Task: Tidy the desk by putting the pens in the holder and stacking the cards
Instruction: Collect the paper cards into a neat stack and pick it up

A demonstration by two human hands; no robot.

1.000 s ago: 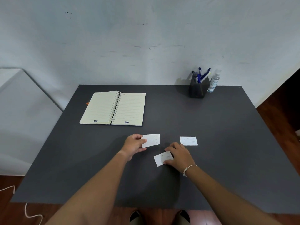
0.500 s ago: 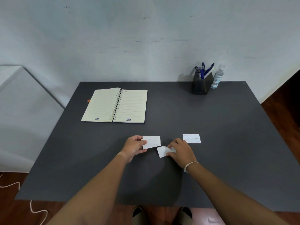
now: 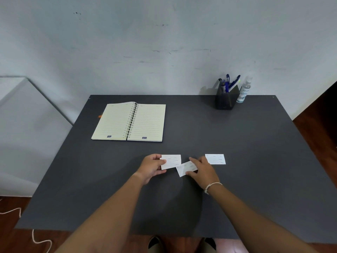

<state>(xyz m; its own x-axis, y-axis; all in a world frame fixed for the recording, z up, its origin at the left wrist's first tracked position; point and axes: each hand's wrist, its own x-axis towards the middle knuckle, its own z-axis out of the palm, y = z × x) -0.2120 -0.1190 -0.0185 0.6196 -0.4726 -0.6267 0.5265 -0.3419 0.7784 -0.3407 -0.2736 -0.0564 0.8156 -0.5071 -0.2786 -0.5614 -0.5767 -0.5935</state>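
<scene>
While the left hand (image 3: 152,168) pinches one card (image 3: 171,161) and the right hand (image 3: 202,170) grips a tilted second card (image 3: 187,168), misaligned edges could leave them stacked askew, with the third card (image 3: 215,159) waiting on the bench (image 3: 237,143).

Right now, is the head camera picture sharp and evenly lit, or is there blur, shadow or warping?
Head view: the notebook lines read sharp; writing on the tilted card in the right hand is smeared; soft shadows lie under both arms on the desk; its edges splay from wide-angle distortion; no glare.

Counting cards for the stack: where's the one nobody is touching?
In the head view, the loose card lies flat on the desk, just right of the right hand.
</scene>
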